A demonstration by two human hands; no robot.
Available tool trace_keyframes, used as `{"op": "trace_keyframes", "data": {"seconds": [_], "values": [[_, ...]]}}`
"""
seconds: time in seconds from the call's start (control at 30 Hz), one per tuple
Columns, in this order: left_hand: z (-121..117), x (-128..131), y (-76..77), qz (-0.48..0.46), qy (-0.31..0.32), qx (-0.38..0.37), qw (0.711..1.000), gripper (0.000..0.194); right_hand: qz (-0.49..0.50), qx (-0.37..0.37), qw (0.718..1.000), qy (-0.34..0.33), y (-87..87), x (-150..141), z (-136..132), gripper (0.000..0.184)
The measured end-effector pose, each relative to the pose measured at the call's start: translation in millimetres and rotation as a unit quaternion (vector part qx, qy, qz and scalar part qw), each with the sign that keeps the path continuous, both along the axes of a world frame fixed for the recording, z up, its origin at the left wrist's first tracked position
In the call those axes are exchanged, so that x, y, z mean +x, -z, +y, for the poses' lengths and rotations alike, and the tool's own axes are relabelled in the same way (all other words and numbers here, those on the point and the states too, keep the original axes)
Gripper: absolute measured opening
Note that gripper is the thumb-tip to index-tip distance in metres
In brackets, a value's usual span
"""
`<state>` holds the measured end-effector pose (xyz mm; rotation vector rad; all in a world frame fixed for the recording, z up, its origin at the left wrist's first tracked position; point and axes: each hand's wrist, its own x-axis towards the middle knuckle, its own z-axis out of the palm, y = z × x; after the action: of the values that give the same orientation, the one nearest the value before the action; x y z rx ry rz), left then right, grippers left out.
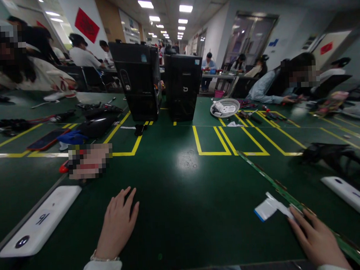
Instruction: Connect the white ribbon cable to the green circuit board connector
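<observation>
My left hand (120, 223) lies palm down on the green table, its fingers loosely spread and nothing in them. On the right, my right hand (317, 236) reaches over a long, narrow green circuit board (277, 186). Its thumb and index finger close on one end of a white ribbon cable (268, 208), whose free end has a blue edge. The board runs slantwise from mid-table to the lower right corner and is partly covered by that hand. Whether the cable is joined to the board I cannot tell.
White casings lie at the left (42, 220) and right (351, 195). Two black computer towers (182, 87) stand ahead, with a white basket (226, 108) beside them. Cables and tools lie around the yellow tape lines. Other people sit at both sides.
</observation>
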<state>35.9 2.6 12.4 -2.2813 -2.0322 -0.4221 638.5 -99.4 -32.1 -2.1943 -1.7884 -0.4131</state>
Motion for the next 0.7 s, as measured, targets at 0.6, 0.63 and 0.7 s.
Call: {"op": "trace_keyframes", "data": {"seconds": [0.6,0.63,0.7], "values": [[0,-2,3.5,0.0,0.002,0.007,1.0,0.056,0.112,-0.12,0.952,0.258,-50.7,21,114,0.074],[0,-1,3.4,0.0,0.001,0.006,1.0,0.056,0.119,-0.119,0.949,0.266,-53.4,21,119,0.073],[0,-1,3.1,0.0,0.001,0.005,1.0,0.056,0.13,-0.115,0.948,0.268,-56.5,23,127,0.072]]}}
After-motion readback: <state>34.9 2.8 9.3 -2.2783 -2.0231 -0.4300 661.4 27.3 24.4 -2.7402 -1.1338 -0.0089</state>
